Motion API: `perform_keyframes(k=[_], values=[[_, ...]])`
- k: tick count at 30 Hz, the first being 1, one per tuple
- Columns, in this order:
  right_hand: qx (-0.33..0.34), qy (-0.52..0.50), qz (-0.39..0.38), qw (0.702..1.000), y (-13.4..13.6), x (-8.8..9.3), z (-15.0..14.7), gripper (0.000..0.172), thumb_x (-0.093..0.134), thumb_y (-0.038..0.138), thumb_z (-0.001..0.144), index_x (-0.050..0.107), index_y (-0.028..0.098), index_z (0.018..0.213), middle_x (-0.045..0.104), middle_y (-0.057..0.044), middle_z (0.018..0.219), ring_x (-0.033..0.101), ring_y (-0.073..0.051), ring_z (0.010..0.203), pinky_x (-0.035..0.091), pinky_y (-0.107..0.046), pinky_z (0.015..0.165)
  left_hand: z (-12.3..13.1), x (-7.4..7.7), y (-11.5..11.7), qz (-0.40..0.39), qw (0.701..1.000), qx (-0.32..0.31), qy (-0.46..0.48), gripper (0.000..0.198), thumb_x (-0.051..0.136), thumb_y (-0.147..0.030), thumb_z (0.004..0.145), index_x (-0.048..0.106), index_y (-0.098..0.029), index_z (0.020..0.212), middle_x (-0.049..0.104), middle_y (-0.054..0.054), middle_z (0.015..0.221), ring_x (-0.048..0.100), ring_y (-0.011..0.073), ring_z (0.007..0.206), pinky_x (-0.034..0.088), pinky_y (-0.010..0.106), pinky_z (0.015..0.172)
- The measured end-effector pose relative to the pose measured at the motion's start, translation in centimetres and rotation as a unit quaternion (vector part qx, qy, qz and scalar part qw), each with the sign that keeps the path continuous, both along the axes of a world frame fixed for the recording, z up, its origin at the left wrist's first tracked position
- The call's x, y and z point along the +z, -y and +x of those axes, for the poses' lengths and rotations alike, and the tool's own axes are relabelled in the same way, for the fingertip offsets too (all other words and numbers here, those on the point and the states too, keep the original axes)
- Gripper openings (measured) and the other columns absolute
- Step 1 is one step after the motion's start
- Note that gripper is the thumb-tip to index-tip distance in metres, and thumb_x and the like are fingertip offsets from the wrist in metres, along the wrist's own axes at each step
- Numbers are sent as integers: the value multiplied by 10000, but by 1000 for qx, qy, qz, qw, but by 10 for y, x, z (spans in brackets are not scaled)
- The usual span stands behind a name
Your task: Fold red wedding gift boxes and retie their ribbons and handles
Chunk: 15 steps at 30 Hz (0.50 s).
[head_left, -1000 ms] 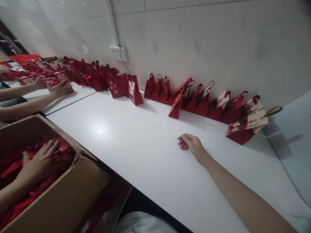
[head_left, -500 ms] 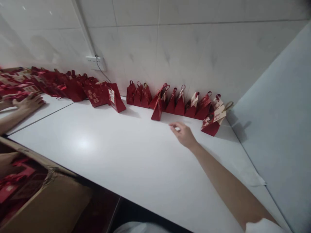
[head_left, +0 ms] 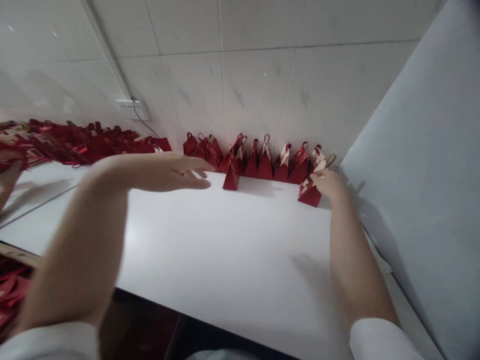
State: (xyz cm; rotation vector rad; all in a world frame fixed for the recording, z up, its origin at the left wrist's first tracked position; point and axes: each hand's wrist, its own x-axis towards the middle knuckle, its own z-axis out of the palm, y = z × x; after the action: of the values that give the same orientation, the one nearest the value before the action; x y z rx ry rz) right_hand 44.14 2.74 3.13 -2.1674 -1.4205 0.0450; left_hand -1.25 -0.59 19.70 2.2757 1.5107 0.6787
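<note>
Small red gift bags [head_left: 262, 162] with loop handles stand in a row along the tiled wall on the white table [head_left: 232, 240]. My right hand [head_left: 330, 183] reaches to the rightmost red gift bag [head_left: 309, 192], which lies tipped over in the corner, and its fingers rest on that bag's upper side. My left hand [head_left: 170, 171] hovers flat over the table with fingers stretched out, holding nothing, just left of a single red bag [head_left: 231, 173] standing in front of the row.
More red bags [head_left: 75, 142] pile along the wall to the left, below a wall socket [head_left: 129, 105]. A pale panel [head_left: 423, 165] closes off the right side. Red items [head_left: 9, 292] lie beyond the table's near-left edge.
My right hand moved right and forward onto the tipped bag in the corner. My left arm swung up from the box and now stretches over the table. The view has turned right.
</note>
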Motion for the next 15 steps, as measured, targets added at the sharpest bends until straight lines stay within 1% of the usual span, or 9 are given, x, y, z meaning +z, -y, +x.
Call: perform_keyframes(k=[1,2,3,5,7,8,10,12,15], values=[[0,4,-6,1000,1,0,2,318,584,298,851,747,141,1074,732,-175,1035,679,-303,931,507,-404,829,13,3,-1,-83,991,-85,-68,673,690,-513,764,607,-64,1258,703,50,1099,664,240,1063,462,358,924],[-1,8,-13,1000,2,2,4,309,589,263,837,752,139,1068,733,-182,1043,681,-304,926,506,-402,815,26,0,-3,-78,985,-132,-75,650,645,-518,810,580,-119,1318,698,59,1139,654,245,1085,465,371,922],[-2,12,-21,1000,5,4,6,301,594,223,818,759,145,1058,736,-181,1048,682,-302,918,504,-397,803,39,-10,-6,-68,982,-168,-55,603,601,-509,856,571,-151,1340,690,75,1173,650,245,1095,473,361,909],[7,17,-41,999,11,10,9,290,597,146,775,783,177,996,748,-153,1040,687,-284,880,497,-377,771,60,-45,-11,-67,977,-202,-4,512,610,-481,867,630,-164,1268,704,110,1133,666,259,1066,503,322,839],[37,16,-62,997,19,18,8,275,601,107,748,802,224,896,767,-97,990,687,-249,814,487,-342,735,73,-92,-17,-59,978,-202,6,491,585,-476,891,601,-193,1291,653,138,1245,642,287,1120,519,336,811],[58,16,-71,996,22,22,4,260,608,104,742,804,240,846,774,-74,948,684,-234,779,481,-326,714,77,-116,-19,-51,980,-190,23,540,583,-494,890,553,-200,1342,598,156,1328,615,306,1164,522,366,837],[114,16,-81,990,29,31,-11,223,626,122,744,797,256,792,777,-45,858,674,-216,723,469,-303,671,77,-158,-21,-43,984,-166,56,698,628,-532,854,430,-220,1446,474,186,1452,528,345,1274,479,445,972],[203,6,-78,976,35,40,-35,198,614,160,776,782,260,807,775,-32,833,675,-212,709,466,-292,647,72,-187,-19,-33,985,-145,91,853,675,-552,812,304,-239,1513,333,183,1548,402,361,1387,375,494,1107],[370,-71,-73,924,45,52,-71,244,552,171,829,754,288,900,773,4,957,701,-205,845,496,-282,718,60,-208,-15,-55,982,-111,141,1013,727,-549,767,181,-211,1551,196,189,1610,228,374,1476,249,532,1190]])
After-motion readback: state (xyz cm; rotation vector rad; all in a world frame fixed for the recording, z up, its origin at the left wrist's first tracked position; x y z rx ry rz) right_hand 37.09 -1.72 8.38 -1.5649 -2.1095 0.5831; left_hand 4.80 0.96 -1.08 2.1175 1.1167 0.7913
